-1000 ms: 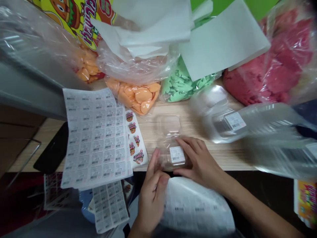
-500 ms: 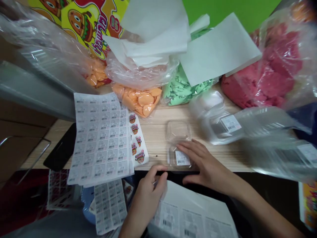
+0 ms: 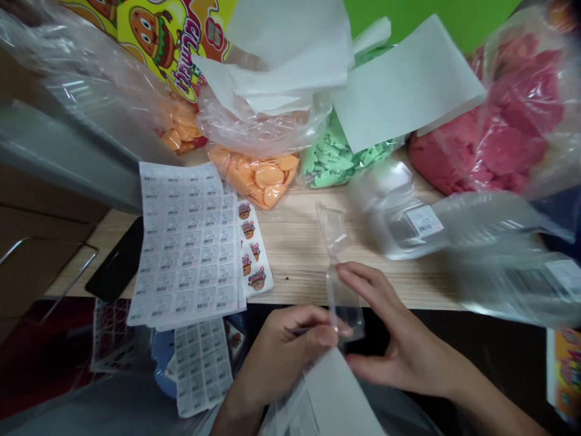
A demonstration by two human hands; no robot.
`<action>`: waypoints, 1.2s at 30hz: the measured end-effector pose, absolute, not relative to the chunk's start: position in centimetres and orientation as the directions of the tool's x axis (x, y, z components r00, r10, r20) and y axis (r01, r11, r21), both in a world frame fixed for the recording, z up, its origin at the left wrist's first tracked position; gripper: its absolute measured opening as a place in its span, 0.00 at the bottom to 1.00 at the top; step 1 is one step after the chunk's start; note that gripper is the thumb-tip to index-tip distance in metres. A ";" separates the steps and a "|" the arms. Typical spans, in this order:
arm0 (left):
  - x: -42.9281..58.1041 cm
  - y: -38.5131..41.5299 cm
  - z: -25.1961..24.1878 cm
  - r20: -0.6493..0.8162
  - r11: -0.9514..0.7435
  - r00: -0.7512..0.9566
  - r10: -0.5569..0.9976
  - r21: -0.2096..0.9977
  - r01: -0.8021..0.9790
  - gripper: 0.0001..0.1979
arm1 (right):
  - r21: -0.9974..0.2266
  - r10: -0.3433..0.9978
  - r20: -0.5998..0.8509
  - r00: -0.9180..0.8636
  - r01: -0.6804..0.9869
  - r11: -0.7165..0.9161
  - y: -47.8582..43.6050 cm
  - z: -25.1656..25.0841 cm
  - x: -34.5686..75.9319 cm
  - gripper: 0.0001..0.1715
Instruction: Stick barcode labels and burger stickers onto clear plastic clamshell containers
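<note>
While the head view looks down over the near edge of a wooden worktop (image 3: 299, 254), both hands meet around a clear clamshell container (image 3: 341, 290) that is open and turned up on its edge, its lid half reaching back over the wood and its tray half hanging past the edge, above the person's lap. The left hand (image 3: 281, 354) comes in from below, and its grip is pinched on the near lower corner of the tray, thumb on top and fingers curled beneath. The right hand (image 3: 399, 348) cups the other side: its grip is closed on the container, with the fingers (image 3: 363, 281) laid along the tray's right wall and the thumb tucked under the near end. Left of the hands, a sheet of barcode labels (image 3: 188, 242) lies flat and overhangs the worktop edge, with a strip of burger stickers (image 3: 253, 254) just beside it on the right and a smaller label sheet (image 3: 202, 366) lower down. A black phone (image 3: 115, 266) lies at the far left edge. Along the back stand a bag of orange pieces (image 3: 265, 178), a bag of green pieces (image 3: 333, 160) and a bag of red pieces (image 3: 494, 133), with white paper sheets (image 3: 403, 85) lying on top of them and a yellow burger carton (image 3: 181, 30) behind. A bag of clear containers (image 3: 454, 227) lies on the right, well apart from the hands.
</note>
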State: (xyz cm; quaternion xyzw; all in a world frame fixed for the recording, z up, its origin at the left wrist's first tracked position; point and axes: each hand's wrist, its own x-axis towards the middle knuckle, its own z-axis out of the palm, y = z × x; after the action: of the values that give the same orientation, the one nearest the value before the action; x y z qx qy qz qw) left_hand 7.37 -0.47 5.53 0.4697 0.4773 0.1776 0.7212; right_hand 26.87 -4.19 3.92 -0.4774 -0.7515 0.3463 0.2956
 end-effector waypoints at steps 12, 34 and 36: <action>7.4 -0.7 7.3 -0.444 0.471 0.567 0.694 0.876 0.109 0.05 | -0.817 0.889 0.277 -0.364 0.397 0.418 -3.8 5.3 27.4 0.48; 7.0 0.2 7.7 0.073 -0.145 0.692 0.718 0.988 0.046 0.15 | -0.873 0.881 0.248 -0.402 0.303 0.384 -2.7 6.2 27.5 0.51; 6.9 0.2 7.6 0.071 -0.150 0.674 0.735 0.987 0.060 0.14 | -0.887 0.888 0.231 -0.398 0.289 0.360 -2.6 6.1 27.4 0.50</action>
State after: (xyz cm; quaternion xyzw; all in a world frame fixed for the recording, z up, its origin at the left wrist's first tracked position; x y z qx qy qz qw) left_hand 6.95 0.23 7.65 0.7015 0.2833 0.2876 0.5873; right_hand 27.39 -2.65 6.14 -0.4007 -0.7346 0.3991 0.3749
